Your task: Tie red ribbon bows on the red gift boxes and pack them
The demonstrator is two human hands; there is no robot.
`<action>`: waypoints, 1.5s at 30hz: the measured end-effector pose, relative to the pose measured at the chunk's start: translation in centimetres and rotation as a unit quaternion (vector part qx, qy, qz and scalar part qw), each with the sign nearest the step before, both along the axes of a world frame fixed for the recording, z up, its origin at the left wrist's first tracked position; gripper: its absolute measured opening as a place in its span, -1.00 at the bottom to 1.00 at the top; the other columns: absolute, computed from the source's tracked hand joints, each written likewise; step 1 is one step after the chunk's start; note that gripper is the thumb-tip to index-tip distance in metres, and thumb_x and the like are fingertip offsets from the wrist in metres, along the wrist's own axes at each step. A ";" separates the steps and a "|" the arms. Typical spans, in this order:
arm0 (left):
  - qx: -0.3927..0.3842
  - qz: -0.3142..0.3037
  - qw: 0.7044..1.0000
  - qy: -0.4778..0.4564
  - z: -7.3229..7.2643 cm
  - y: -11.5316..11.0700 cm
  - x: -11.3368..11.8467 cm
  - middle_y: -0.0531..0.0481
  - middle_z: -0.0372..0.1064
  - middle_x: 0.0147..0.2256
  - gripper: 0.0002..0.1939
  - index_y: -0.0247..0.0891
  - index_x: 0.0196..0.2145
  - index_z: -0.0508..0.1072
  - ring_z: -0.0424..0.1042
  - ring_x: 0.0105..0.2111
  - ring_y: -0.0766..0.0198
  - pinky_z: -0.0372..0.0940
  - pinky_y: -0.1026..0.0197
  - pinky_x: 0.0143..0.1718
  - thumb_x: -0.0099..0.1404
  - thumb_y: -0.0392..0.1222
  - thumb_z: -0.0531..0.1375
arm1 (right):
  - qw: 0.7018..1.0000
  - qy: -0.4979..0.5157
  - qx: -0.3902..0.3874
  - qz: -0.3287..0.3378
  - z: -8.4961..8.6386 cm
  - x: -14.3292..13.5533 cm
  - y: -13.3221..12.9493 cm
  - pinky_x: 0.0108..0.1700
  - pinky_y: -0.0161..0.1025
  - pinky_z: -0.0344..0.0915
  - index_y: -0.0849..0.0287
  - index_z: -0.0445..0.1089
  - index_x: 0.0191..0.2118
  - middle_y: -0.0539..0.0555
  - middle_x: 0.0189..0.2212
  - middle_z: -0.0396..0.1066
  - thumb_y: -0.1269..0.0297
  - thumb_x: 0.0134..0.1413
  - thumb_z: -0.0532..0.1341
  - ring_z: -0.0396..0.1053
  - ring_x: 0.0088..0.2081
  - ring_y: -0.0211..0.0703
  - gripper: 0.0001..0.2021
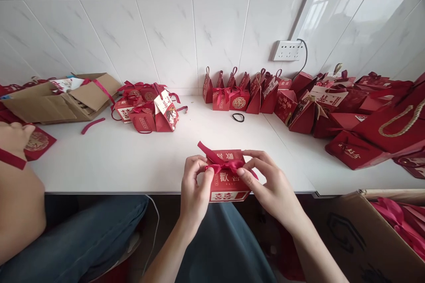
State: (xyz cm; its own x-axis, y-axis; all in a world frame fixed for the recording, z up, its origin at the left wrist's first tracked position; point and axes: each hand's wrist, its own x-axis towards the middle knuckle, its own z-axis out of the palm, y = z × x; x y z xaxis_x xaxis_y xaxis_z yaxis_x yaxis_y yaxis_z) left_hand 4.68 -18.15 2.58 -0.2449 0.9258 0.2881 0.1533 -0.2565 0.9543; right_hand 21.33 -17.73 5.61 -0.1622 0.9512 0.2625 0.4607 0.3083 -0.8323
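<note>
In front of me at the table's front edge is a red gift box (229, 184) with gold and white lettering. A red ribbon (227, 166) is tied in a bow across its top, one tail pointing up and left. My left hand (196, 181) pinches the bow's left side between thumb and fingers. On the other side, my right hand (265, 177) has its thumb and forefinger closed on the right loop. Parts of the ribbon are hidden behind my fingers.
Finished-looking red boxes (141, 117) cluster left of centre; several more (332, 106) crowd the right. A black hair tie (238, 117) lies mid-table. A cardboard box (63, 101) stands left, another (345, 230) below right. Another person's hand (15, 137) is at far left.
</note>
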 end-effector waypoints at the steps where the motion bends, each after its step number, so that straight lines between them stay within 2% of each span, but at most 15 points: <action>1: 0.004 0.002 1.000 0.003 0.0 0.0 0.1 0.03 0.19 -0.27 -0.82 -0.21 -0.50 0.28 0.26 -0.21 0.27 0.19 0.29 -0.18 0.25 -0.16 0.08 | 1.000 -0.002 -0.007 -0.015 -0.2 -0.2 0.0 -0.07 -0.12 0.34 0.11 0.35 -0.47 0.16 -0.05 0.28 0.00 0.14 0.13 0.26 0.07 0.02 -0.68; 4: 0.011 0.008 1.000 0.002 -0.1 0.1 0.2 0.03 0.18 -0.29 -0.81 -0.21 -0.51 0.26 0.24 -0.21 0.26 0.18 0.28 -0.17 0.24 -0.17 0.08 | 0.999 -0.005 -0.017 -0.031 -0.7 -0.6 0.3 -0.02 -0.03 0.31 0.13 0.34 -0.52 0.16 -0.03 0.26 0.06 0.07 0.20 0.26 0.07 0.05 -0.72; 6: 0.009 0.007 1.000 -0.006 -0.1 0.1 0.2 0.03 0.16 -0.29 -0.81 -0.22 -0.52 0.24 0.23 -0.23 0.27 0.18 0.29 -0.19 0.24 -0.18 0.07 | 0.999 0.014 -0.031 -0.013 -0.8 -0.5 0.6 0.02 -0.01 0.30 0.14 0.33 -0.54 0.16 -0.01 0.25 0.12 0.03 0.23 0.23 0.11 0.05 -0.75; 11: -0.002 -0.002 1.000 -0.026 -0.1 0.3 0.0 0.05 0.11 -0.35 -0.79 -0.22 -0.53 0.19 0.20 -0.32 0.30 0.17 0.31 -0.27 0.25 -0.20 0.06 | 0.992 0.069 -0.085 0.066 -0.4 0.9 1.7 -0.14 -0.19 0.44 0.15 0.31 -0.55 0.16 -0.01 0.23 0.13 0.03 0.24 0.15 0.17 0.04 -0.74; 13: -0.013 -0.004 0.999 -0.035 0.0 0.3 0.0 0.05 0.10 -0.37 -0.78 -0.22 -0.54 0.18 0.19 -0.34 0.31 0.17 0.32 -0.31 0.25 -0.19 0.06 | 0.993 0.044 -0.077 0.078 -0.1 1.3 1.8 -0.12 -0.19 0.43 0.15 0.32 -0.53 0.15 0.00 0.24 0.12 0.04 0.24 0.21 0.14 0.02 -0.74; 15: -0.020 -0.006 0.999 -0.039 0.1 0.2 0.0 0.06 0.09 -0.37 -0.77 -0.22 -0.54 0.18 0.19 -0.36 0.32 0.17 0.32 -0.33 0.25 -0.18 0.07 | 0.998 0.000 -0.040 0.047 0.2 1.5 1.5 -0.06 -0.15 0.40 0.13 0.36 -0.43 0.13 0.00 0.26 0.09 0.07 0.22 0.28 0.08 -0.01 -0.78; 16: -0.021 -0.008 0.999 -0.039 0.1 0.2 0.0 0.05 0.09 -0.37 -0.77 -0.22 -0.54 0.18 0.19 -0.36 0.32 0.17 0.32 -0.33 0.26 -0.18 0.07 | 1.000 -0.020 -0.018 0.015 0.4 1.5 1.1 -0.09 -0.16 0.41 0.12 0.36 -0.36 0.13 -0.03 0.29 0.07 0.09 0.21 0.33 0.01 -0.04 -0.78; 18: -0.021 -0.013 0.999 -0.038 0.2 0.1 0.0 0.05 0.10 -0.36 -0.78 -0.22 -0.53 0.20 0.19 -0.36 0.32 0.17 0.31 -0.33 0.26 -0.17 0.07 | 0.997 -0.053 0.006 -0.054 0.7 1.2 -0.1 -0.30 -0.26 0.41 0.11 0.35 -0.32 0.08 -0.23 0.37 0.02 0.13 0.16 0.41 -0.22 -0.13 -0.75; 20: -0.021 -0.018 0.999 -0.034 0.3 0.0 0.1 0.05 0.10 -0.36 -0.78 -0.22 -0.52 0.21 0.20 -0.35 0.31 0.17 0.30 -0.33 0.27 -0.17 0.06 | 0.993 -0.078 -0.009 -0.085 0.9 0.8 -1.3 -0.53 -0.35 0.28 0.12 0.31 -0.43 -0.01 -0.51 0.32 -0.02 0.17 0.10 0.32 -0.50 -0.24 -0.68; 23: -0.019 -0.019 0.999 -0.026 0.3 -0.2 0.2 0.05 0.10 -0.37 -0.79 -0.22 -0.51 0.21 0.19 -0.36 0.31 0.16 0.29 -0.35 0.28 -0.18 0.05 | 0.991 -0.085 -0.056 -0.085 0.8 0.0 -2.4 -0.63 -0.38 0.13 0.13 0.25 -0.54 -0.10 -0.73 0.12 -0.06 0.19 0.06 0.13 -0.66 -0.31 -0.58; 28: -0.022 -0.019 0.999 -0.014 0.1 -0.3 0.2 0.06 0.08 -0.40 -0.78 -0.21 -0.52 0.18 0.15 -0.40 0.31 0.11 0.28 -0.42 0.29 -0.20 0.04 | 0.984 -0.045 -0.119 -0.125 0.6 -1.1 -1.7 -0.68 -0.39 0.02 0.14 0.26 -0.56 -0.15 -0.75 -0.03 -0.12 0.10 0.11 0.03 -0.72 -0.36 -0.57; 31: -0.027 -0.034 0.999 -0.022 0.1 -0.2 0.1 0.07 0.07 -0.44 -0.77 -0.21 -0.52 0.17 0.11 -0.45 0.31 0.09 0.25 -0.45 0.29 -0.21 0.03 | 0.981 -0.019 -0.149 -0.121 0.6 -1.1 -1.1 -0.71 -0.39 -0.01 0.14 0.27 -0.56 -0.16 -0.75 -0.06 -0.13 0.07 0.14 0.00 -0.74 -0.37 -0.57; 37: -0.030 -0.046 0.998 -0.029 0.4 0.1 0.1 0.04 0.08 -0.46 -0.77 -0.21 -0.55 0.19 0.12 -0.46 0.28 0.08 0.20 -0.45 0.25 -0.21 0.06 | 0.976 0.025 -0.188 -0.112 0.4 -1.2 -0.6 -0.73 -0.37 0.00 0.13 0.31 -0.52 -0.13 -0.76 0.02 -0.10 0.04 0.19 0.00 -0.74 -0.35 -0.62; 41: -0.044 -0.062 0.995 -0.058 0.5 0.2 -0.3 0.02 0.09 -0.45 -0.75 -0.21 -0.57 0.19 0.15 -0.44 0.27 0.09 0.20 -0.46 0.25 -0.19 0.07 | 0.968 0.039 -0.220 -0.114 0.2 -1.1 -0.3 -0.72 -0.37 0.04 0.13 0.30 -0.53 -0.07 -0.73 0.13 -0.11 0.03 0.20 0.08 -0.70 -0.32 -0.61; 45: -0.093 -0.105 0.984 -0.112 0.7 0.4 -1.1 0.02 0.11 -0.44 -0.72 -0.21 -0.57 0.20 0.18 -0.45 0.27 0.11 0.20 -0.47 0.28 -0.12 0.07 | 0.960 0.085 -0.259 -0.059 0.3 -0.3 0.6 -0.64 -0.37 0.13 0.14 0.31 -0.51 -0.03 -0.64 0.23 -0.09 0.01 0.23 0.17 -0.61 -0.29 -0.62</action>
State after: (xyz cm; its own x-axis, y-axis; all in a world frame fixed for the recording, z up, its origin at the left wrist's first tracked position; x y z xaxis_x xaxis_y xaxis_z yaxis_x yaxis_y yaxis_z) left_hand 3.58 -17.79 3.24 -0.0805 0.9943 0.0705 -0.1033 -0.0787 0.9915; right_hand 21.00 -17.16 5.93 -0.0428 0.9706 -0.2370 0.3117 -0.2124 -0.9261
